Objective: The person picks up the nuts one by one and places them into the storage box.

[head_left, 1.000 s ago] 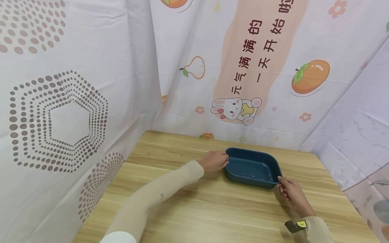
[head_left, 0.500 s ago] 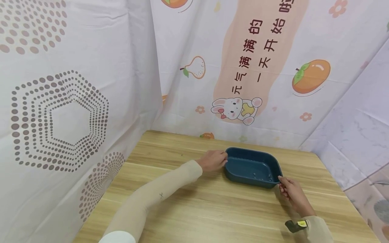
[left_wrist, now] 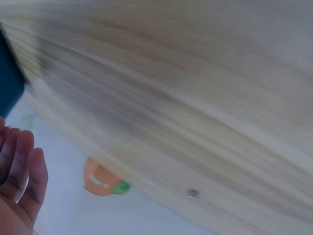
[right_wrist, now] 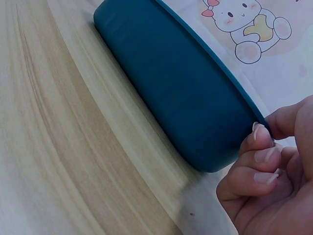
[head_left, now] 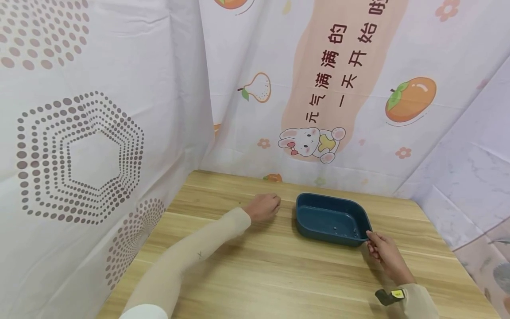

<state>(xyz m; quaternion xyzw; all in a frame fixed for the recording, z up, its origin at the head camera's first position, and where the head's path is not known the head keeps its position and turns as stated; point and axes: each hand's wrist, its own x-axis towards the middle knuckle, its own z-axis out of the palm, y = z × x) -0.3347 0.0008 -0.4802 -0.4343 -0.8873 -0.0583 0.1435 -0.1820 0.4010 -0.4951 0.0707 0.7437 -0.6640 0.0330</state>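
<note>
A dark blue plastic basin [head_left: 323,214] with rounded corners rests on the wooden table, several tiny shiny pieces [head_left: 355,233] lying inside toward its right end. My right hand [head_left: 386,256] pinches the rim at the near right corner; in the right wrist view thumb and forefinger [right_wrist: 259,134] grip that edge. Left of the basin and apart from it, my left hand [head_left: 263,207] hovers over or near the table, its fingers [left_wrist: 36,174] loosely bent and holding nothing visible. The left wrist view shows one small silvery metal piece [left_wrist: 192,193] on the tabletop.
The wooden table [head_left: 255,274] ends at a printed white curtain [head_left: 239,146] behind the basin. Another patterned cloth [head_left: 183,110] hangs along the left side, and a marbled sheet [head_left: 470,177] on the right.
My left hand has let go of the basin's left rim and moved left. My right hand keeps its hold. Some shiny pieces inside have shifted right.
</note>
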